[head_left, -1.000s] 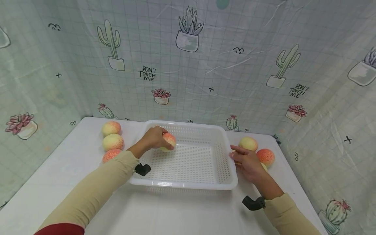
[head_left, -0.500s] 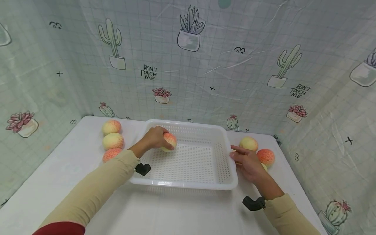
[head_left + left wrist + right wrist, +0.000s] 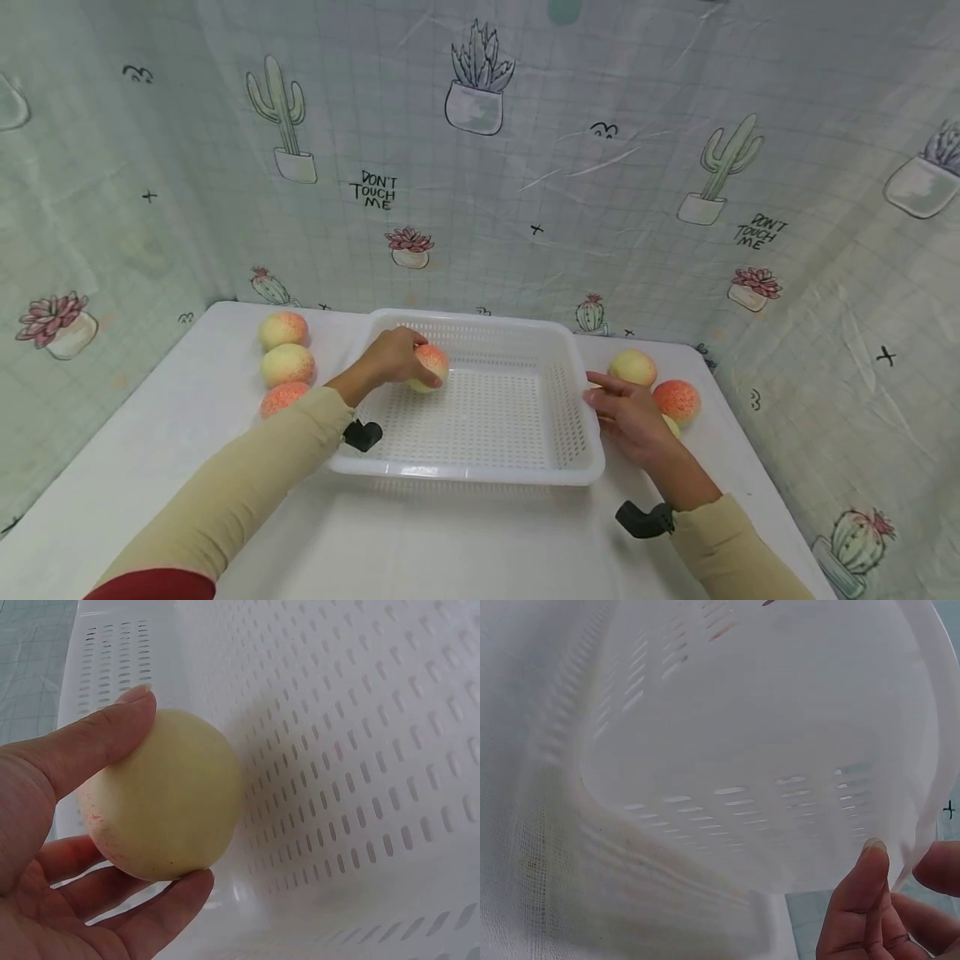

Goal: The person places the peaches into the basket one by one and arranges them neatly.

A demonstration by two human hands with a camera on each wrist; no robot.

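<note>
My left hand [image 3: 392,357] holds a yellow peach with a red blush [image 3: 435,362] inside the white perforated plastic basket [image 3: 465,474], near its left wall. In the left wrist view the thumb lies on the top of the peach [image 3: 176,795] and the fingers curl under it, close over the slotted base. On the other side, my right hand [image 3: 633,418] pinches the right rim of the basket. In the right wrist view the fingertips and thumb [image 3: 870,877] are at the rim, one on each side of it.
Left of the basket, peaches stand in a row: one at the back [image 3: 283,330], a second [image 3: 288,366], and a redder one [image 3: 283,400] partly behind the left sleeve. Right of it are a yellow peach [image 3: 633,367], a red one [image 3: 677,402] and another mostly hidden by the right hand.
</note>
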